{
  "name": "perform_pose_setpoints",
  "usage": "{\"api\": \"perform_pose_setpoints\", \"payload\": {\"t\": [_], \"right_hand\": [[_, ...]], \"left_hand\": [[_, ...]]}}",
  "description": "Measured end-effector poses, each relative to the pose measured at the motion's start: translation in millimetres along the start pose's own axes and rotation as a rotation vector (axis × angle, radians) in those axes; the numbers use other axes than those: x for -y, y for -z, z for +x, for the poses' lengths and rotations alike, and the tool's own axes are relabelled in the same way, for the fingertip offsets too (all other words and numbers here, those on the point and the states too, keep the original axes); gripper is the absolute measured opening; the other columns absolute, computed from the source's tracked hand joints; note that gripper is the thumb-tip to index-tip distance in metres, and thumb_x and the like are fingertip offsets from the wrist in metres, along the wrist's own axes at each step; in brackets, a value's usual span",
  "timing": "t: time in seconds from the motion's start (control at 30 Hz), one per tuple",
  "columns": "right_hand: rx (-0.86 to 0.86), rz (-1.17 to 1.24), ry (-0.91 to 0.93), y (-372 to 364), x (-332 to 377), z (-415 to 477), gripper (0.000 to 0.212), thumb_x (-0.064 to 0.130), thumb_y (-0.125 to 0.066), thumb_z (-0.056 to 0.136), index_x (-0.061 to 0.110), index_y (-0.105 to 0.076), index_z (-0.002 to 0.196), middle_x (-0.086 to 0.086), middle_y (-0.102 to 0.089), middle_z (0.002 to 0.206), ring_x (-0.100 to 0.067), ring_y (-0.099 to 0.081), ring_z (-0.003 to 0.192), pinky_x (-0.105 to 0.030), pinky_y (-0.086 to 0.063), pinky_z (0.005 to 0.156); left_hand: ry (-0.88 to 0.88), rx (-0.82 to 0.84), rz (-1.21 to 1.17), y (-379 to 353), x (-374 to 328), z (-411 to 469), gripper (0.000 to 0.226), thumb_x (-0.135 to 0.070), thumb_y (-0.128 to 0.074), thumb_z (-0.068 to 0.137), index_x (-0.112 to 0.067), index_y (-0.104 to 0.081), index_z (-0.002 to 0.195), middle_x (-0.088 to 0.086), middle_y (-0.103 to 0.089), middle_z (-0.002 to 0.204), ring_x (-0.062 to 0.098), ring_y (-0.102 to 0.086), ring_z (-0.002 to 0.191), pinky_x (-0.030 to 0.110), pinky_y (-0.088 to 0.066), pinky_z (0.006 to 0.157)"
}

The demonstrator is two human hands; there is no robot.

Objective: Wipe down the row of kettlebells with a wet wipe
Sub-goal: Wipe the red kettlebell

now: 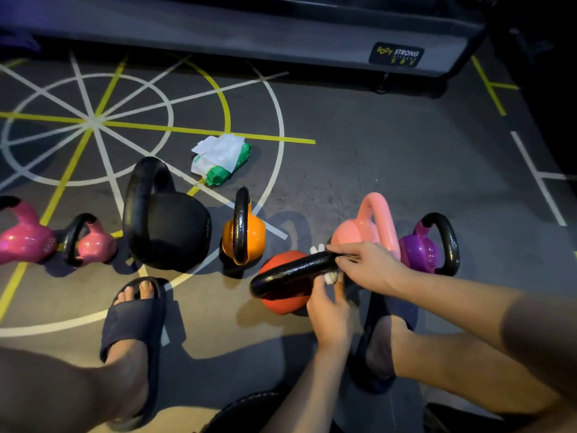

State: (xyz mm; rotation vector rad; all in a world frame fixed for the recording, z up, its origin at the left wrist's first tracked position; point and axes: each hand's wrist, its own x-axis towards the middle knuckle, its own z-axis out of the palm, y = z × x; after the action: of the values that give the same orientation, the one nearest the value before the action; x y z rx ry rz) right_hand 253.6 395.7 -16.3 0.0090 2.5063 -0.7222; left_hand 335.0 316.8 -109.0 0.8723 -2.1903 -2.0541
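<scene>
My right hand (365,265) is curled over the far end of the thick black iron handle (290,273), fingertips pinching the white wet wipe (331,278) against the metal. My left hand (329,307) sits just below with its fingers bent, nipping what looks like the wipe's lower end, though the fingers hide most of it. Between the two hands the wipe seems to wrap round the handle.

To do this step well I should keep the wipe taut round the bar and draw it along the whole arc, turning it to reach the underside, then go down over the round red kettlebell (282,303) beneath. It stands nearer me than the rest of the row, just in front of my right foot.

Outward from there, the salmon-pink kettlebell (359,229) stands just behind my right hand and the purple kettlebell (420,251) beside it. To the left come the orange kettlebell (249,235), the big black kettlebell (175,232) and two glossy pink ones. The green-and-white pack of wipes (223,160) lies open on the floor beyond the row, well apart from my hands.
</scene>
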Motion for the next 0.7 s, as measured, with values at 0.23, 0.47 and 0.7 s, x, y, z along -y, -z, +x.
{"api": "perform_pose_setpoints", "payload": {"t": [0.23,0.47,0.7], "right_hand": [[-0.001,0.012,-0.019,-6.8,-5.8,1.2,0.042,0.027,-0.051,0.096,0.050,-0.058,0.131,0.014,-0.076,0.096,-0.006,-0.072,0.081,-0.020,-0.057,0.075],[-0.006,-0.039,-0.018,-4.4,-4.7,0.9,0.043,0.027,-0.050,0.097,0.054,-0.057,0.129,0.016,-0.074,0.100,-0.006,-0.069,0.082,-0.015,-0.054,0.074],[-0.008,0.053,-0.074,-2.3,2.5,1.7,0.042,0.017,-0.048,0.095,0.045,-0.066,0.121,0.022,-0.064,0.061,0.004,-0.054,0.047,-0.008,-0.037,0.047]], "left_hand": [[-0.103,-0.081,0.385,6.6,0.9,6.9,0.015,-0.022,-0.061,0.089,-0.024,-0.076,0.086,0.003,-0.071,0.078,0.031,-0.068,0.080,0.039,-0.055,0.059],[0.046,0.011,0.393,2.7,19.5,39.3,0.031,-0.029,-0.056,0.081,-0.020,-0.065,0.052,0.004,-0.058,0.044,0.024,-0.060,0.037,0.026,-0.044,0.035],[0.541,0.033,-0.706,-0.7,-22.1,7.4,0.020,-0.004,-0.048,0.104,-0.012,-0.054,0.087,-0.004,-0.047,0.052,0.009,-0.042,0.042,0.023,-0.039,0.044]]}}
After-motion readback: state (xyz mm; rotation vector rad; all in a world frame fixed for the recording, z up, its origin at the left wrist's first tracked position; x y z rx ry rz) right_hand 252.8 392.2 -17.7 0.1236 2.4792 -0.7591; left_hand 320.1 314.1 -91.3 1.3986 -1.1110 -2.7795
